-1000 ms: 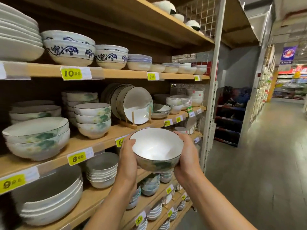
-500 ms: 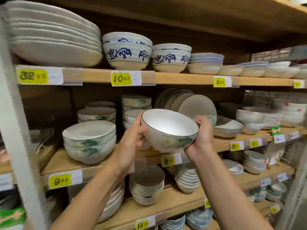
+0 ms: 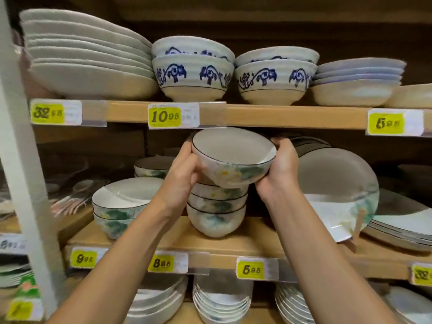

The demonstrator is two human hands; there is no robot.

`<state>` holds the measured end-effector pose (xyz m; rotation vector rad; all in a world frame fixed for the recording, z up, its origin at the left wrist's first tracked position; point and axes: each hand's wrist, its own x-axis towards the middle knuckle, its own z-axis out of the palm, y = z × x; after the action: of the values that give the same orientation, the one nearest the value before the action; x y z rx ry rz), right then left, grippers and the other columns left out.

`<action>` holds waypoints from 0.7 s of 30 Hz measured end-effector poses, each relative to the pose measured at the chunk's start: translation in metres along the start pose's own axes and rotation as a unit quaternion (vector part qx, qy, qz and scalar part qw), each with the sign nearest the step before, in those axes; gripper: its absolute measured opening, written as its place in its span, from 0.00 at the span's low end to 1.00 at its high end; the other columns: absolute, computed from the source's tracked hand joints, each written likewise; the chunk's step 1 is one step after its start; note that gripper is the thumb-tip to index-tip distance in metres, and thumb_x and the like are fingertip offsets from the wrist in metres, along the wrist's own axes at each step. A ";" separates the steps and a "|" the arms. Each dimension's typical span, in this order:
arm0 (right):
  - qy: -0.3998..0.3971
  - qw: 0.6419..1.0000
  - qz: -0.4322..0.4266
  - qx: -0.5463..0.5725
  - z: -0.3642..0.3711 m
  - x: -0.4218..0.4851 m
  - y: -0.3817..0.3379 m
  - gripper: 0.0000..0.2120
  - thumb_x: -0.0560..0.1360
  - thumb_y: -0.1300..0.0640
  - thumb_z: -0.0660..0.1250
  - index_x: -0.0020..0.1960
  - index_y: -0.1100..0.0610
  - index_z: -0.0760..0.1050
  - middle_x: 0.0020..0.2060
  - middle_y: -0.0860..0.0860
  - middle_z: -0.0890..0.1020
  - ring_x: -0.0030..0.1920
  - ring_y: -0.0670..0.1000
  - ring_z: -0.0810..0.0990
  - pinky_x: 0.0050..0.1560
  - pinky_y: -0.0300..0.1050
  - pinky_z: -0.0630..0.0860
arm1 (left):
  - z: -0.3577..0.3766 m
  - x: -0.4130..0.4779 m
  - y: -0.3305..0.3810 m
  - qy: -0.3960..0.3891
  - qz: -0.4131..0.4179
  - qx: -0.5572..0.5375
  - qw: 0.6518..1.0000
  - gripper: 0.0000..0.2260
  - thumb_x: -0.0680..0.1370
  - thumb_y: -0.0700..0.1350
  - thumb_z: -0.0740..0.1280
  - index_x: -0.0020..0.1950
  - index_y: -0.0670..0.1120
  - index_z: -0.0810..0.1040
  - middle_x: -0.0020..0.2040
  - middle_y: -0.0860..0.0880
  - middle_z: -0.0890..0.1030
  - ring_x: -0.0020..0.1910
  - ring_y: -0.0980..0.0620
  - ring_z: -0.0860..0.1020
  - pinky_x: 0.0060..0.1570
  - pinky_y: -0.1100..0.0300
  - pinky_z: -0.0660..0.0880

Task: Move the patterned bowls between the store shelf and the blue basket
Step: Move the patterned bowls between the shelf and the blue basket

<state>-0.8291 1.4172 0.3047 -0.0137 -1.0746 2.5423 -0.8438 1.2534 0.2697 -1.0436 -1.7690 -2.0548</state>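
A white bowl with a green and yellow leaf pattern and a dark rim is held between both hands. My left hand grips its left side and my right hand grips its right side. The bowl sits just on or barely above a stack of three matching bowls on the middle wooden shelf, close under the shelf above. No blue basket is in view.
Two wider green-patterned bowls stand left of the stack, upright plates to its right. Blue-patterned bowls and big white dishes fill the upper shelf. A white upright post runs down the left.
Both hands carried the bowl from the aisle up and into the middle shelf, over the stack of matching bowls. The view turned left and closer to the shelf.
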 end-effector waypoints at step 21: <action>0.065 0.987 0.021 -0.143 -0.009 0.058 0.055 0.23 0.79 0.43 0.55 0.56 0.59 0.80 0.51 0.59 0.84 0.51 0.61 0.82 0.51 0.51 0.77 | -0.007 0.008 -0.051 0.150 -0.164 0.038 0.974 0.21 0.71 0.54 0.54 0.49 0.47 0.84 0.50 0.43 0.85 0.54 0.43 0.82 0.54 0.49 0.78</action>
<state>-0.9002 1.4081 0.2682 -0.2769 -1.3867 2.3637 -0.8827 1.2609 0.2364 -0.4089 -1.9364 -2.1644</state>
